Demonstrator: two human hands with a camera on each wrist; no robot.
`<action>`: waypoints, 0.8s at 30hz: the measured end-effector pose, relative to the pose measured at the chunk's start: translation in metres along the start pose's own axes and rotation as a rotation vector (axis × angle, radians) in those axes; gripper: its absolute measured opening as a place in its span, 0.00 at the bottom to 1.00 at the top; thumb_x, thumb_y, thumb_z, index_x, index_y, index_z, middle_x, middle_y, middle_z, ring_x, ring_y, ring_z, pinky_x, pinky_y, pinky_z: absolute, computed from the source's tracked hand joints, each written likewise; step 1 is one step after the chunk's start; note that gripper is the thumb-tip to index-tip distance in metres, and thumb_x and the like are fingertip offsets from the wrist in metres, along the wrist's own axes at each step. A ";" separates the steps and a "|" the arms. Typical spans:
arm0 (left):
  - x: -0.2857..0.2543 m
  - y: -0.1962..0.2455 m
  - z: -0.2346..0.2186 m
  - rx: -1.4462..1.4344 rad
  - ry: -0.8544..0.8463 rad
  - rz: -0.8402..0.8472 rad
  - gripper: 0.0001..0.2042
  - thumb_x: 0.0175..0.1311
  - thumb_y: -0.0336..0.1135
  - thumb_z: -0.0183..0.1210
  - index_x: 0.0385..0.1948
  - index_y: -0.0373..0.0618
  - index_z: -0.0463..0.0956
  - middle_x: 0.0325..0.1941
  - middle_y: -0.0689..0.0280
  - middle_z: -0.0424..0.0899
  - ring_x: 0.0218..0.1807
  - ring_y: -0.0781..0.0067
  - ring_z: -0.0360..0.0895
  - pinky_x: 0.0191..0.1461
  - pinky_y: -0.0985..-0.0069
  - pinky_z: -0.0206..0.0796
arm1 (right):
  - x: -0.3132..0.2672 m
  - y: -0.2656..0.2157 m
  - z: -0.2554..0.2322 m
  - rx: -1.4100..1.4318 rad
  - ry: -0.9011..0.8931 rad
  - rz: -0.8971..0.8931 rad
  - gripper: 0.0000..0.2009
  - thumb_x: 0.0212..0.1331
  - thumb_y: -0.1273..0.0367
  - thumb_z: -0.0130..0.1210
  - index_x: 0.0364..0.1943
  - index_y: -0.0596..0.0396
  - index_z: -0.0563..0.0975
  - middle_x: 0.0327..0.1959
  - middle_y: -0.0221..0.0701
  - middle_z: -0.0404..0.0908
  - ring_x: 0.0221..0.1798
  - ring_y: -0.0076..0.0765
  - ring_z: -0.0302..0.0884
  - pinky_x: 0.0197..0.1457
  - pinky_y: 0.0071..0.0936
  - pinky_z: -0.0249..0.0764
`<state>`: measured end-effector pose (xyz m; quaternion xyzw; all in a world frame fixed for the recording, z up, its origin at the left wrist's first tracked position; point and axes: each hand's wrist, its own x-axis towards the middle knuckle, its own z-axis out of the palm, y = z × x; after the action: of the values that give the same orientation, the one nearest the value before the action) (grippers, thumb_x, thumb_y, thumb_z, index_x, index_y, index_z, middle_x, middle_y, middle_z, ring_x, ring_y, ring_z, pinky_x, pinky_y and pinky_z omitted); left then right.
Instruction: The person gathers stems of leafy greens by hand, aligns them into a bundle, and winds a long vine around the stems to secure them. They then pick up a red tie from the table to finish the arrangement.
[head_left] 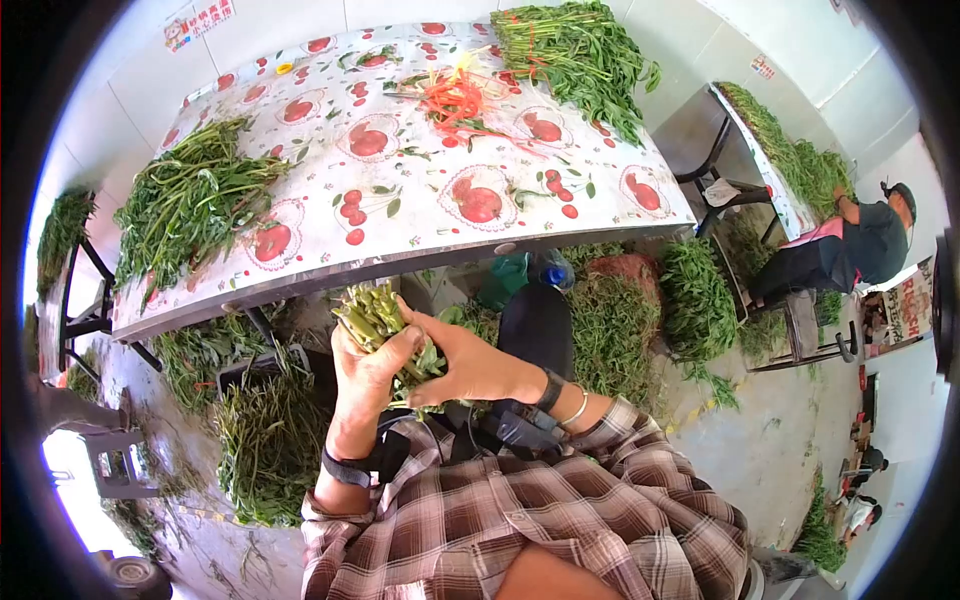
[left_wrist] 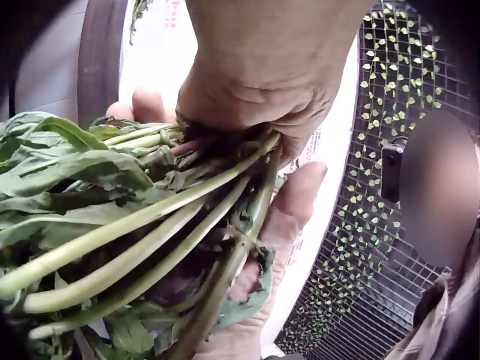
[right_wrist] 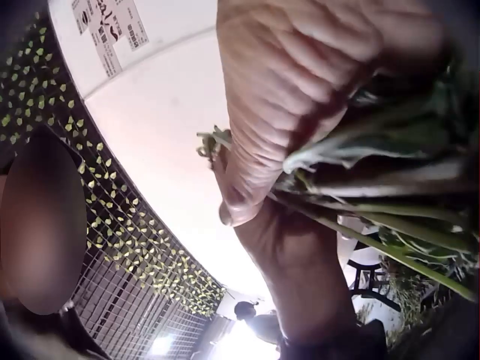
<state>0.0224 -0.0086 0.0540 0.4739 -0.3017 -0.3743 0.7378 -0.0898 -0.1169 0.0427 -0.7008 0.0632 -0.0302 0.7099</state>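
Over the lap, both hands hold a bunch of leafy green stems (head_left: 372, 318), its cut ends pointing up towards the table. The left hand (head_left: 365, 372) grips it from the left, thumb laid across the stalks. From the other side the right hand (head_left: 468, 362) curls its fingers round the same bunch. In the left wrist view, pale stalks and broad leaves (left_wrist: 82, 172) fan out below the left hand (left_wrist: 262, 75). The right wrist view has the right hand (right_wrist: 292, 97) clasping the stems, with the left hand and wrist (right_wrist: 300, 262) beneath.
A table with a fruit-print cloth (head_left: 420, 200) stands ahead, bearing a loose heap of greens (head_left: 195, 195), a stacked pile (head_left: 575, 60) and red ties (head_left: 455, 105). More greens (head_left: 265, 440) fill a crate at left. Another person (head_left: 860, 240) works at a right-hand table.
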 end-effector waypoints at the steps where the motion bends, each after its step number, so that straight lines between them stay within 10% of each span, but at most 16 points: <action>1: -0.001 0.001 0.001 0.008 0.049 -0.007 0.06 0.53 0.26 0.61 0.30 0.38 0.75 0.27 0.67 0.78 0.30 0.79 0.75 0.37 0.80 0.68 | 0.001 -0.001 0.002 0.000 -0.001 -0.003 0.47 0.44 0.66 0.66 0.69 0.54 0.50 0.61 0.35 0.67 0.59 0.32 0.66 0.63 0.27 0.61; 10: -0.006 -0.010 0.010 0.004 0.059 0.073 0.06 0.55 0.27 0.62 0.31 0.35 0.75 0.30 0.64 0.81 0.35 0.75 0.78 0.43 0.78 0.70 | 0.002 0.012 0.009 -0.134 0.069 -0.097 0.48 0.42 0.73 0.59 0.71 0.52 0.44 0.53 0.37 0.74 0.55 0.37 0.70 0.62 0.27 0.61; 17: -0.009 -0.012 -0.007 0.021 -0.145 -0.046 0.45 0.37 0.38 0.76 0.59 0.32 0.59 0.49 0.54 0.77 0.48 0.68 0.77 0.54 0.69 0.69 | -0.005 0.028 0.017 -0.463 0.156 -0.299 0.41 0.44 0.69 0.62 0.66 0.56 0.56 0.51 0.39 0.75 0.52 0.45 0.74 0.56 0.33 0.68; 20: -0.002 -0.020 -0.019 0.331 -0.374 0.170 0.43 0.33 0.44 0.77 0.55 0.34 0.65 0.49 0.58 0.78 0.53 0.65 0.74 0.59 0.66 0.64 | -0.002 0.025 0.016 -0.328 0.153 -0.245 0.38 0.46 0.67 0.63 0.64 0.57 0.58 0.54 0.39 0.72 0.54 0.45 0.71 0.58 0.34 0.67; 21: -0.011 -0.001 0.002 0.015 -0.210 -0.089 0.34 0.33 0.46 0.77 0.44 0.38 0.75 0.47 0.62 0.79 0.58 0.62 0.70 0.65 0.62 0.55 | 0.000 0.030 0.014 -0.481 0.175 -0.383 0.38 0.47 0.66 0.63 0.64 0.58 0.57 0.56 0.40 0.68 0.57 0.45 0.68 0.60 0.35 0.65; 24: -0.002 -0.009 -0.004 0.259 -0.291 0.037 0.26 0.33 0.46 0.76 0.34 0.42 0.79 0.45 0.63 0.79 0.56 0.60 0.71 0.69 0.60 0.47 | -0.005 0.042 0.016 -0.559 0.224 -0.473 0.36 0.48 0.66 0.63 0.62 0.59 0.58 0.59 0.42 0.61 0.62 0.47 0.60 0.64 0.37 0.59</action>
<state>0.0227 -0.0076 0.0440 0.5003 -0.4595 -0.3834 0.6258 -0.0945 -0.0999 0.0009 -0.8551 -0.0174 -0.2511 0.4533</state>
